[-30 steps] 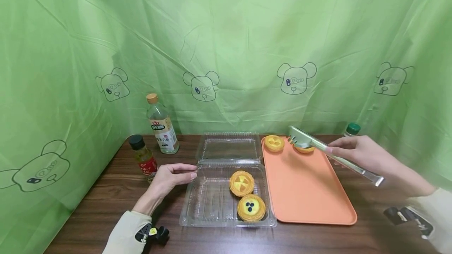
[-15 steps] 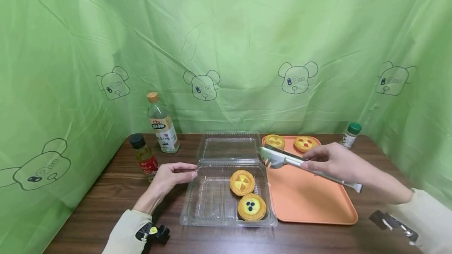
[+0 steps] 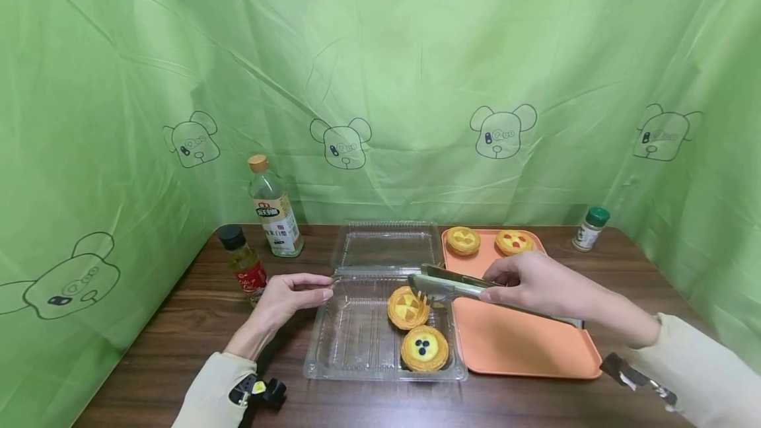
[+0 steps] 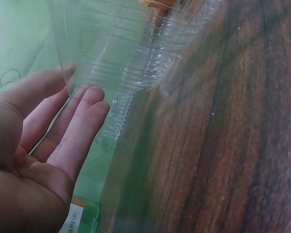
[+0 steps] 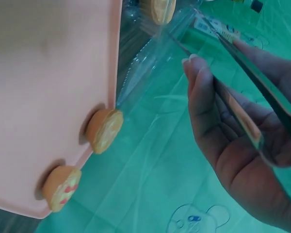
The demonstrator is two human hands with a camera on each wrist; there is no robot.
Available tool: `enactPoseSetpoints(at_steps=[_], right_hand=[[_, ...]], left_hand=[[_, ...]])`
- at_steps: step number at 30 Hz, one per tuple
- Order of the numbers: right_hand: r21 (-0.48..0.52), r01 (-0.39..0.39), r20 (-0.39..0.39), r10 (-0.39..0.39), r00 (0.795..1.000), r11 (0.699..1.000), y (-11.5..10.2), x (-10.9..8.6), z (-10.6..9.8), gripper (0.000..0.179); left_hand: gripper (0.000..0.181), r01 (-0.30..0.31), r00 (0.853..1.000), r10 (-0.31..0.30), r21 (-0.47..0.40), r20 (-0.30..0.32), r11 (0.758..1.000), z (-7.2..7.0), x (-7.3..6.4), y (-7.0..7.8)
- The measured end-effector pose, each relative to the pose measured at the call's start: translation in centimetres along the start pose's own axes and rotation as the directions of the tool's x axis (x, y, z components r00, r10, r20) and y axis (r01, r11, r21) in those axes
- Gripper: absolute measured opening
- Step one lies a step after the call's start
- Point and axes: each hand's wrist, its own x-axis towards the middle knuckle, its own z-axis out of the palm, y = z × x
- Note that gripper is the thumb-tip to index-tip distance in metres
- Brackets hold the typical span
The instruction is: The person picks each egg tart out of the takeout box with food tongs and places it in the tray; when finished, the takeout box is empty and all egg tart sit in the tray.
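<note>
My left hand pinches the left edge of a clear plastic clamshell container; its thumb and fingers show at the wall in the left wrist view. My right hand grips metal tongs. Their tips hang over the container's right side, by an egg tart with yellow pieces. The tong arms stand apart in the right wrist view, with no tart seen between them. In front of that tart sits one with dark berries.
On an orange tray, right of the container, sit a yellow-topped tart and a red-topped tart. A dark-capped oil bottle and a taller glass bottle stand left. A green-capped shaker stands at the back right.
My right hand has carried the tongs left and towards me, from the red-topped tart on the tray to above the container. The left hand stays on the container's edge.
</note>
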Motion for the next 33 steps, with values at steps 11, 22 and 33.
enactPoseSetpoints(at_steps=[11, 22, 33], right_hand=[[-0.068, -0.001, 0.043, 0.004, 0.999, 0.998, -2.5, 0.9, 1.4, 0.012], [-0.061, 0.016, 0.061, -0.012, 0.998, 0.998, -2.5, 1.6, 2.4, 0.014], [-0.036, -0.052, 0.070, 0.055, 0.996, 0.998, -2.9, 1.8, 2.1, 0.014]], left_hand=[[0.037, -0.009, 1.000, 0.009, -0.028, 0.013, 1.000, 0.1, -0.1, 0.2], [0.037, -0.008, 1.000, 0.008, -0.042, 0.015, 0.999, 0.0, -0.2, 0.1], [0.037, -0.007, 1.000, 0.008, -0.040, 0.013, 0.999, 0.0, -0.2, 0.2]])
